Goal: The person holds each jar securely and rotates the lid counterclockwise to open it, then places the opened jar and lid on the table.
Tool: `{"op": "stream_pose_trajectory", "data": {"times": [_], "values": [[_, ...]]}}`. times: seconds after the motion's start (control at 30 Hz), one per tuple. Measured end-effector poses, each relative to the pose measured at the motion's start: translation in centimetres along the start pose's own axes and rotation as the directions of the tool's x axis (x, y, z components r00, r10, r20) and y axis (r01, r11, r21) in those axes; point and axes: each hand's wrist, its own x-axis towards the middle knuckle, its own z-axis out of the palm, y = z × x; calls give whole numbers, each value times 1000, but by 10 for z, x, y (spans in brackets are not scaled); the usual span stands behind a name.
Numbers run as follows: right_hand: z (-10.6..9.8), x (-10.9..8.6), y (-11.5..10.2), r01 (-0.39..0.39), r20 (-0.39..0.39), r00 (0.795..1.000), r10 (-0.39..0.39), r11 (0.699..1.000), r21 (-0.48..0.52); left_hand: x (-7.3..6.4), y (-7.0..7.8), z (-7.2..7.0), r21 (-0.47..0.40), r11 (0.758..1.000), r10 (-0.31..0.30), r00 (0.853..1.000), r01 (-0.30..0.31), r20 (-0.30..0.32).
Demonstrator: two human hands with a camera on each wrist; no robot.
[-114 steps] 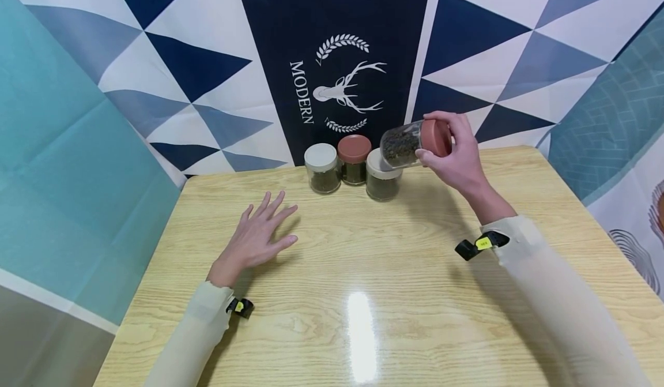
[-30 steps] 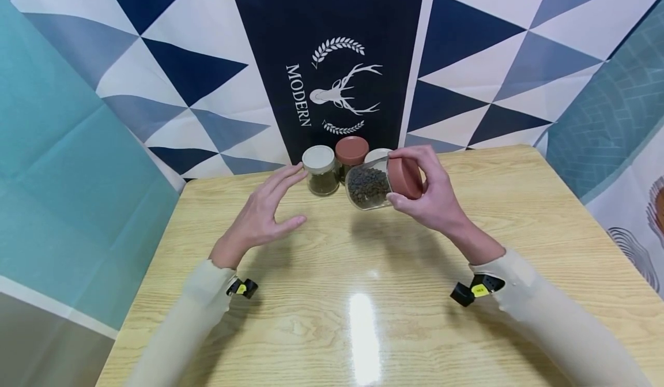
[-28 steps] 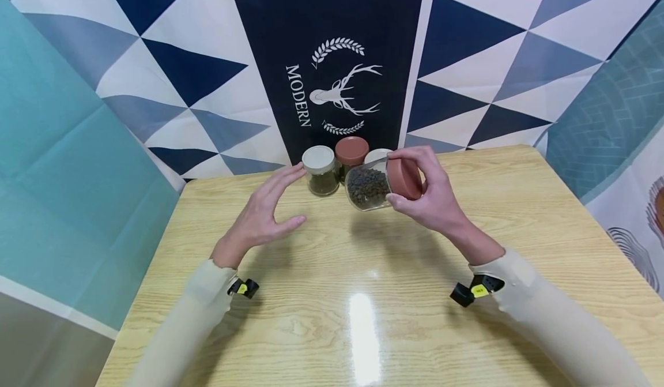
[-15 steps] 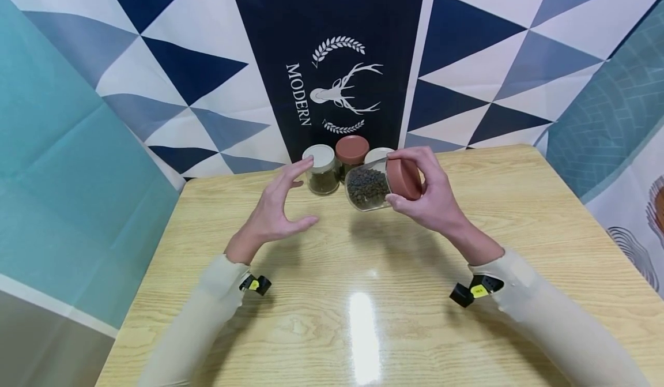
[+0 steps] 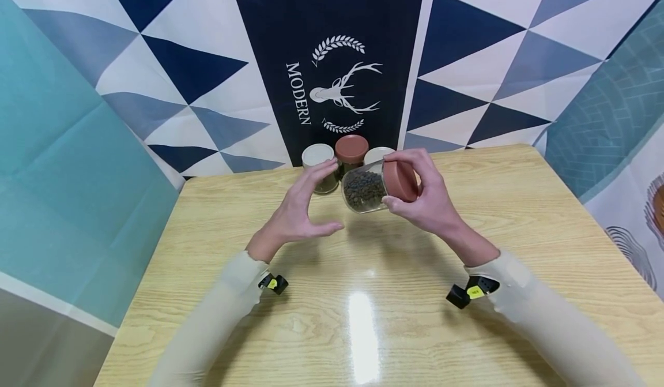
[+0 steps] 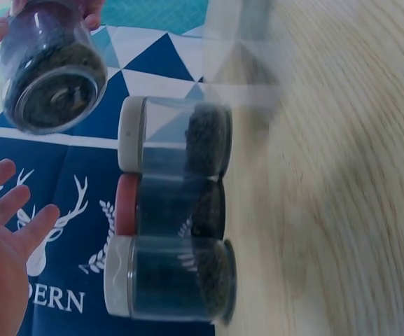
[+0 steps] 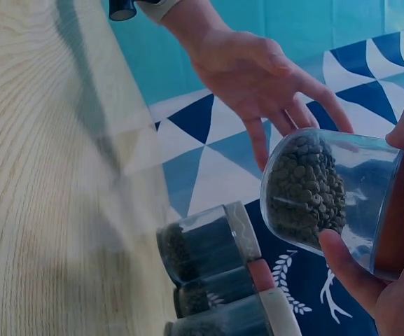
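Note:
My right hand (image 5: 427,194) grips a clear jar (image 5: 364,190) by its reddish-brown lid (image 5: 400,180). The jar is held tilted on its side above the table, its base toward the left. Dark bean-like pieces (image 7: 303,185) fill part of it in the right wrist view. Just left of the jar's base is my left hand (image 5: 295,211), fingers spread and thumb apart, holding nothing. Behind the hands stand a white-lidded jar (image 5: 319,155), a red-lidded jar (image 5: 352,149) and another white-lidded jar (image 5: 378,154), the last mostly hidden by the held jar in the head view.
The standing jars are grouped at the back edge of the wooden table (image 5: 290,323), against a patterned wall cloth (image 5: 207,70) with a deer print. A teal cloth (image 5: 78,162) hangs at the left. Both wrists wear black camera straps.
Earlier, my right hand brought the tilted jar left and nearer from above the right white-lidded jar. Over the last second, my left hand has moved right toward the jar's base.

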Motion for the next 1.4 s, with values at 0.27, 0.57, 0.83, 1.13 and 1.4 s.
{"op": "stream_pose_trajectory", "data": {"times": [0.27, 0.57, 0.83, 1.13, 1.4], "values": [[6, 0, 0, 24, 13, 1000, -24, 1000, 12, 11, 3, 11, -17, 999, 37, 999, -37, -2], [13, 1, -1, 42, 20, 999, -42, 999, 29, 22, 4, 19, 26, 996, 87, 996, -86, -29], [17, 2, -1, 64, 35, 997, -65, 998, 30, 30, 3, 28, 5, 996, 90, 996, -90, -28], [21, 2, -1, 65, 32, 997, -66, 997, 37, 34, 5, 34, -3, 996, 84, 994, -85, -67], [23, 3, -2, 64, 41, 997, -65, 997, 33, 35, 5, 37, -2, 996, 89, 991, -90, -100]]}}
